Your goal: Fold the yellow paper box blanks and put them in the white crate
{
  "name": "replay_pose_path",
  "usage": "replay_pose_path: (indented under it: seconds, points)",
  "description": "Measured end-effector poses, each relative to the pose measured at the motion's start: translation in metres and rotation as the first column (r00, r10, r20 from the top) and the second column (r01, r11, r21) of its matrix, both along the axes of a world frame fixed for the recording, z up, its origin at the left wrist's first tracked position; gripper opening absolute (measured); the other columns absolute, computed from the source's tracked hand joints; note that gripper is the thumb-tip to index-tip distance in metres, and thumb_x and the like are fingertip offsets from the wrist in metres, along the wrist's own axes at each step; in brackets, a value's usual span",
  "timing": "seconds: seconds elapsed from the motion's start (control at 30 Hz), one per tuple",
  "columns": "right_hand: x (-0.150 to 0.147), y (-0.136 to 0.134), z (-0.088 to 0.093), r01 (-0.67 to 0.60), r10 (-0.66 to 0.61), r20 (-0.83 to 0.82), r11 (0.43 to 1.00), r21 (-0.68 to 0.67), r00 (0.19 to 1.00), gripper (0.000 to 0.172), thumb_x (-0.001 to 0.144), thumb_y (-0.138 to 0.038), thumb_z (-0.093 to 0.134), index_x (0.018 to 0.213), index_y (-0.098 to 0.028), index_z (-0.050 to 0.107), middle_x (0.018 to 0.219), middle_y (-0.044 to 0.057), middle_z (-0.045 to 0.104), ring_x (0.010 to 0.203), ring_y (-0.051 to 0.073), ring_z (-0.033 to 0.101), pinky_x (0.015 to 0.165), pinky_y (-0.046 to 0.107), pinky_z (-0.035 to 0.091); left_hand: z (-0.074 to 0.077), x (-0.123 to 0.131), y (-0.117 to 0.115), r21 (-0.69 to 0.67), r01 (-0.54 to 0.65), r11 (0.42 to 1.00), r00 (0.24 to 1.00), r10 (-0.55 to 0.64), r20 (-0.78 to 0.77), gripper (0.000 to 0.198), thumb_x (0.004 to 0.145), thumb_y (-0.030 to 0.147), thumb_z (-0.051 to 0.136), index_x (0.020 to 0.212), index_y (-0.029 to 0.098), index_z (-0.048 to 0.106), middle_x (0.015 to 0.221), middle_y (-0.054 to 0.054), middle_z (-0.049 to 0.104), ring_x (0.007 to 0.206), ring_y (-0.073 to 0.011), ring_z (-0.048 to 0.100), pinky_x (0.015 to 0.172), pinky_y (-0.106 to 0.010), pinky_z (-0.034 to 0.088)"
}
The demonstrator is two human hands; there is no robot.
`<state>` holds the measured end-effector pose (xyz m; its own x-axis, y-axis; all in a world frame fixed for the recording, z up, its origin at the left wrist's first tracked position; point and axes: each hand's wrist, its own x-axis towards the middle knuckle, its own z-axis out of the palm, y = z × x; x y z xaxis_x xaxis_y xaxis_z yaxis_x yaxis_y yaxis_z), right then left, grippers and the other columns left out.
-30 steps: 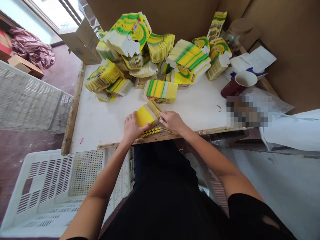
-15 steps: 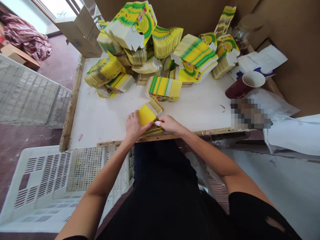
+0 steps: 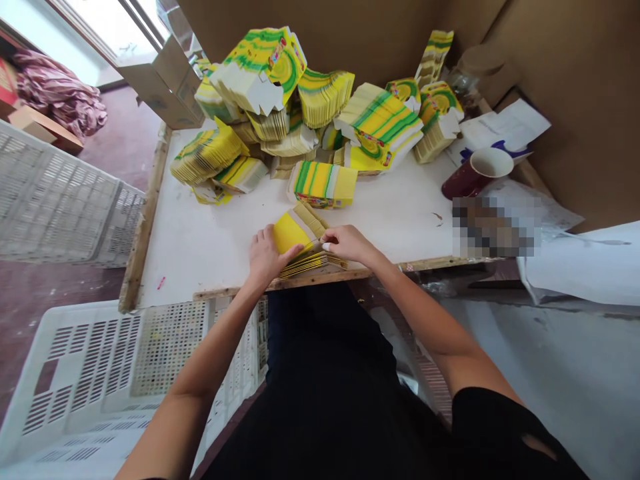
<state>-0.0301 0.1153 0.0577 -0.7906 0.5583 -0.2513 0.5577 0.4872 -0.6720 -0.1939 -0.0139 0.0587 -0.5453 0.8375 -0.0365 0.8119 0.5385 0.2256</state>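
Close to the table's front edge lies a small stack of flattened cartons (image 3: 291,233), yellow on top with grey-beige end flaps. My left hand (image 3: 267,257) grips its left side, fingers along the far edge and thumb stretched across the front. On the stack's right side, my right hand (image 3: 347,243) is closed in a pinch at the edge of a carton, near the flaps. The layered edges fan out below the fingers. What exactly the right fingertips hold is partly hidden. Just beyond the stack sits a bundle of green-and-yellow striped cartons (image 3: 320,183).
Several more carton bundles (image 3: 260,73) are heaped at the back of the white table (image 3: 195,240). A dark red mug (image 3: 465,177), papers (image 3: 515,127) and a plastic bag stand at the right. White plastic crates (image 3: 85,380) are on the floor at left.
My right hand has shifted slightly right along the stack, and the flaps there are spread wider. My left hand stays on the left side. The camera view has tilted slightly.
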Motion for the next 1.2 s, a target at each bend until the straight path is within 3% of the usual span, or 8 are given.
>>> replay_pose_path:
  seconds: [0.1,0.23,0.4,0.5,0.63,0.87,1.03,1.2]
  points:
    - [0.019,-0.001,-0.001,-0.095,0.089,-0.053,0.987,-0.13,0.995,0.02,0.074,-0.016,0.061,0.089,-0.017,0.075,0.082,0.002,0.074,0.074,0.015,0.064,0.067,0.023,0.044,-0.002,-0.001,0.001,0.009,0.007,1.0,1.0,-0.007,-0.007,0.071,0.073,0.065,0.055,0.121,0.012,0.047,0.107,-0.015,0.058,0.103,-0.0329,0.054,0.091,-0.045,0.043]
    - [0.036,-0.003,-0.003,-0.235,0.206,-0.121,0.923,-0.307,0.971,0.022,0.074,-0.018,0.063,0.092,-0.02,0.075,0.088,0.001,0.075,0.079,0.015,0.065,0.072,0.023,0.047,-0.004,-0.001,0.0,0.011,0.01,1.0,1.0,-0.01,-0.017,0.071,0.074,0.064,0.054,0.121,0.013,0.046,0.108,-0.015,0.058,0.104,-0.0334,0.053,0.091,-0.047,0.043]
    - [0.025,-0.004,-0.012,0.021,-0.032,-0.286,0.999,-0.041,0.958,0.032,0.081,-0.011,0.055,0.108,-0.019,0.069,0.099,0.005,0.07,0.084,0.016,0.062,0.077,0.028,0.047,-0.004,0.002,-0.001,0.033,0.004,0.999,1.0,-0.003,-0.021,0.067,0.076,0.063,0.051,0.121,0.014,0.046,0.106,-0.016,0.057,0.103,-0.0343,0.053,0.093,-0.048,0.042]
    - [0.018,-0.004,-0.018,0.03,0.013,-0.265,0.987,0.156,0.964,0.037,0.08,-0.004,0.049,0.107,-0.02,0.07,0.104,0.007,0.065,0.089,0.018,0.059,0.077,0.03,0.046,-0.003,0.003,0.0,0.021,-0.003,1.0,1.0,0.003,-0.004,0.068,0.075,0.061,0.054,0.123,0.013,0.045,0.108,-0.016,0.056,0.105,-0.034,0.052,0.094,-0.047,0.042]
    - [0.021,-0.007,-0.022,0.001,0.077,-0.247,0.953,0.303,0.966,0.032,0.085,-0.007,0.044,0.095,-0.022,0.071,0.101,0.008,0.061,0.091,0.021,0.054,0.075,0.032,0.043,-0.003,0.003,0.0,0.021,-0.009,1.0,1.0,0.009,0.004,0.07,0.075,0.061,0.054,0.124,0.012,0.044,0.11,-0.018,0.056,0.106,-0.0344,0.051,0.095,-0.049,0.041]
    - [0.007,-0.004,-0.009,-0.105,0.148,-0.107,0.937,0.333,0.983,0.021,0.083,-0.007,0.049,0.086,-0.017,0.067,0.085,0.009,0.065,0.081,0.02,0.055,0.072,0.031,0.037,-0.008,0.001,-0.002,0.054,-0.014,0.998,1.0,0.015,-0.015,0.07,0.076,0.064,0.051,0.124,0.012,0.045,0.108,-0.017,0.057,0.104,-0.0348,0.052,0.093,-0.05,0.042]
    - [-0.013,-0.01,0.003,-0.056,0.029,0.08,0.934,0.353,0.996,0.024,0.085,-0.019,0.052,0.105,-0.013,0.064,0.096,0.013,0.07,0.082,0.023,0.063,0.066,0.029,0.039,-0.01,-0.003,-0.002,0.066,0.029,0.997,0.999,-0.028,-0.025,0.07,0.074,0.063,0.054,0.122,0.013,0.045,0.109,-0.016,0.058,0.103,-0.0341,0.053,0.093,-0.049,0.042]
    - [-0.024,-0.018,0.009,-0.01,-0.051,0.172,0.94,0.34,0.984,0.029,0.088,-0.025,0.047,0.099,-0.01,0.07,0.097,0.017,0.072,0.092,0.027,0.067,0.071,0.032,0.045,-0.007,-0.001,-0.002,0.04,0.065,0.997,0.996,-0.062,-0.067,0.075,0.071,0.066,0.055,0.12,0.01,0.047,0.106,-0.018,0.059,0.101,-0.0356,0.054,0.09,-0.049,0.043]
